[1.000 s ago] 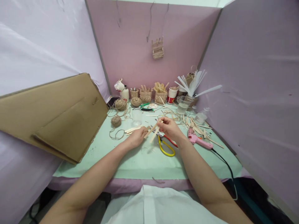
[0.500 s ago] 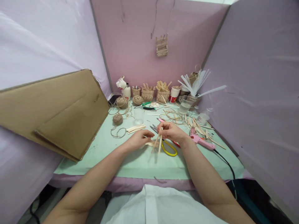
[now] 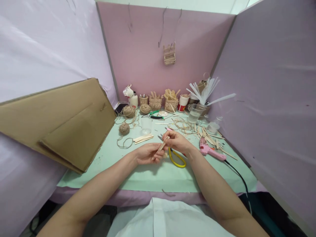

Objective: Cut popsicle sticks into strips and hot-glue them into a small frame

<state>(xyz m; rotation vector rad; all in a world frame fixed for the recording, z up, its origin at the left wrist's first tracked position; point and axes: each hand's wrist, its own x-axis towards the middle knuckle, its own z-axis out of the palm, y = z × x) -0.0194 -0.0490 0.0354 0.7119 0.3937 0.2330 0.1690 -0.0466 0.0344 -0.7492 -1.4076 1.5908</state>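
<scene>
Between my two hands are thin wooden sticks (image 3: 161,145), held slanted over the middle of the table. My right hand (image 3: 176,141) pinches their upper end. My left hand (image 3: 149,153) is turned palm up, its fingers curled around the lower part. Just how many sticks there are is hard to see. Scissors with yellow handles (image 3: 177,162) lie under my right hand, their blades partly covered by it. A small bundle of wooden sticks (image 3: 143,139) rests on the table beyond my left hand.
A pink glue gun (image 3: 211,150) with a black cable lies at the right, near scattered wood strips (image 3: 208,136). Twine balls (image 3: 124,128), a clear cup (image 3: 146,125) and pliers (image 3: 156,115) are further back. Cardboard (image 3: 71,121) leans at left. Baskets (image 3: 155,102) line the back.
My left hand has come right, turned palm up and closed on the sticks. The sticks, hanging from my right hand before, now slant into my left. The view has tilted up slightly.
</scene>
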